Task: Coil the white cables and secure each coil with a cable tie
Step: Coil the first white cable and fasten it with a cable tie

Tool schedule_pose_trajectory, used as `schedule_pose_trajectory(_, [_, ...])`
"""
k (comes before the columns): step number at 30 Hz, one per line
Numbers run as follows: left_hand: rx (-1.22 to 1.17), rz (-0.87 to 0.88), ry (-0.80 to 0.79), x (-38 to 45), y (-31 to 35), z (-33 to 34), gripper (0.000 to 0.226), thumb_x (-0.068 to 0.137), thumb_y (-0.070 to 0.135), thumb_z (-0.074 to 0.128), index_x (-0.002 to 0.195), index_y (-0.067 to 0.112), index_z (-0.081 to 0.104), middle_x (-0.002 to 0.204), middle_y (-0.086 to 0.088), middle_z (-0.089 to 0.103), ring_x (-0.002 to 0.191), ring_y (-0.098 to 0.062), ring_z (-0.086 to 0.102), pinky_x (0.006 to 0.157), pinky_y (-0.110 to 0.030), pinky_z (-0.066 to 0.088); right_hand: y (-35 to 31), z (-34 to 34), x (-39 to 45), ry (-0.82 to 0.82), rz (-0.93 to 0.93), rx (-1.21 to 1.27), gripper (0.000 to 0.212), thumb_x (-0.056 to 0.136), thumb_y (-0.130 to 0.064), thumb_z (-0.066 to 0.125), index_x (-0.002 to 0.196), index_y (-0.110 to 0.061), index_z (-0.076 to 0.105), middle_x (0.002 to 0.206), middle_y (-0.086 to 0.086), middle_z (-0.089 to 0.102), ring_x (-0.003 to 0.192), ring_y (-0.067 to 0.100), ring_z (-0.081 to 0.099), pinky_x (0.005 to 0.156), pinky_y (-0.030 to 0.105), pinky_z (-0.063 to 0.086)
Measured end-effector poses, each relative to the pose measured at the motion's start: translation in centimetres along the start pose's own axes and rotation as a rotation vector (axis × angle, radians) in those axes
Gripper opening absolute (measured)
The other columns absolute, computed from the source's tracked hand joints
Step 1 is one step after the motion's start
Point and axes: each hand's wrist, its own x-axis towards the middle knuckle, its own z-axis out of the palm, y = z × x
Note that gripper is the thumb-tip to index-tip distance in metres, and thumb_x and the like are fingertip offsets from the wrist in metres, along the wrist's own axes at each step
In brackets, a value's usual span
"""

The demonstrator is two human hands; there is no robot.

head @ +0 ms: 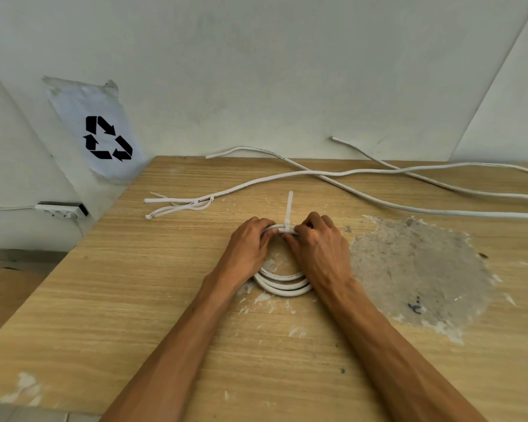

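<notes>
A white cable coil (282, 286) lies flat on the wooden table (134, 300), a few loops wide. My left hand (249, 248) grips the coil's far left side. My right hand (317, 248) pinches the coil's far edge, where a white cable tie (288, 210) wraps the loops; its free tail sticks up and away from me. Three loose white cables (378, 202) stretch across the far right of the table. A small bunch of spare cable ties (177, 205) rests beyond the coil to the left.
A patch of worn, grey, peeled surface (415, 269) marks the table to the right of my hands. A paper with a recycling symbol (104, 138) hangs on the wall at left. A white power strip (61, 210) sits past the table's left edge.
</notes>
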Motion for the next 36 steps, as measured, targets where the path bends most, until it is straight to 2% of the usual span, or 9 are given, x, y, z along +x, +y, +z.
schedule_pose_trajectory(4, [-0.018,-0.011,-0.01,0.1,-0.2,0.3,0.033,0.104,0.03,0.047,0.131,0.015,0.061,0.116,-0.003,0.062,0.107,-0.013,0.054,0.088,-0.023,0.038,-0.2,0.0,0.0,0.038,0.004,0.039,0.038,0.089,-0.042,0.069,0.089,-0.004,0.072,0.093,0.01,0.06,0.076,0.024,0.06,0.054,0.038,0.055])
schedule_pose_trajectory(9, [-0.036,-0.024,-0.017,0.0,-0.2,0.4,0.033,0.104,0.032,0.048,0.13,0.017,0.06,0.117,-0.001,0.06,0.111,-0.015,0.055,0.091,-0.025,0.041,-0.6,-0.3,0.1,0.042,-0.013,-0.04,0.038,0.085,-0.041,0.074,0.075,-0.004,0.07,0.084,0.006,0.059,0.069,0.023,0.057,0.045,0.03,0.04])
schedule_pose_trajectory(12, [-0.098,-0.09,-0.091,0.5,0.7,0.1,0.039,0.101,0.045,0.05,0.134,0.026,0.057,0.12,0.003,0.054,0.111,-0.011,0.052,0.09,-0.026,0.039,-0.9,-0.7,0.1,0.027,-0.039,-0.092,0.029,0.088,-0.033,0.073,0.079,-0.006,0.072,0.088,0.004,0.059,0.076,0.022,0.057,0.048,0.031,0.038])
schedule_pose_trajectory(15, [-0.059,-0.147,-0.131,1.3,1.6,0.3,0.044,0.098,0.056,0.047,0.137,0.037,0.054,0.128,0.001,0.05,0.118,-0.014,0.049,0.088,-0.028,0.036,-0.9,-0.7,0.1,-0.024,-0.011,-0.075,0.028,0.098,-0.031,0.059,0.094,-0.006,0.072,0.102,0.004,0.059,0.092,0.022,0.054,0.056,0.034,0.039])
schedule_pose_trajectory(19, [-0.091,-0.122,-0.083,2.2,1.4,0.7,0.035,0.098,0.046,0.055,0.128,0.031,0.063,0.134,0.005,0.056,0.12,-0.009,0.05,0.088,-0.026,0.038,-0.6,-0.2,0.4,-0.037,0.055,-0.013,0.032,0.098,-0.036,0.056,0.095,-0.009,0.073,0.107,0.0,0.057,0.099,0.019,0.051,0.06,0.033,0.037])
schedule_pose_trajectory(23, [-0.159,-0.031,-0.057,3.0,1.1,0.7,0.024,0.096,0.035,0.064,0.117,0.025,0.071,0.117,0.009,0.071,0.109,-0.007,0.063,0.097,-0.036,0.051,-0.3,0.2,0.3,-0.007,0.031,-0.008,0.035,0.094,-0.039,0.062,0.089,-0.006,0.074,0.102,0.003,0.059,0.097,0.022,0.055,0.058,0.033,0.039])
schedule_pose_trajectory(28, [-0.163,0.006,0.054,2.8,1.4,1.2,0.015,0.095,0.026,0.066,0.106,0.022,0.074,0.104,0.008,0.074,0.098,-0.007,0.066,0.091,-0.033,0.054,-0.2,0.2,0.4,-0.015,0.032,-0.005,0.04,0.092,-0.046,0.063,0.09,-0.007,0.074,0.099,0.003,0.06,0.094,0.024,0.058,0.059,0.038,0.05])
schedule_pose_trajectory(32, [-0.095,0.172,0.126,2.2,1.6,1.4,0.01,0.096,0.019,0.064,0.101,0.015,0.072,0.093,0.004,0.072,0.085,-0.012,0.066,0.081,-0.036,0.054,-0.2,0.1,0.4,-0.001,0.026,-0.009,0.037,0.093,-0.042,0.063,0.093,-0.007,0.072,0.097,0.004,0.062,0.093,0.026,0.059,0.056,0.034,0.043])
schedule_pose_trajectory(36, [-0.127,0.194,0.133,1.8,1.2,1.4,0.01,0.095,0.016,0.065,0.102,0.013,0.071,0.097,0.004,0.069,0.089,-0.009,0.064,0.083,-0.029,0.055,-0.1,0.1,0.6,-0.027,0.02,-0.009,0.037,0.095,-0.043,0.06,0.099,-0.008,0.071,0.1,0.004,0.062,0.094,0.026,0.058,0.059,0.033,0.039])
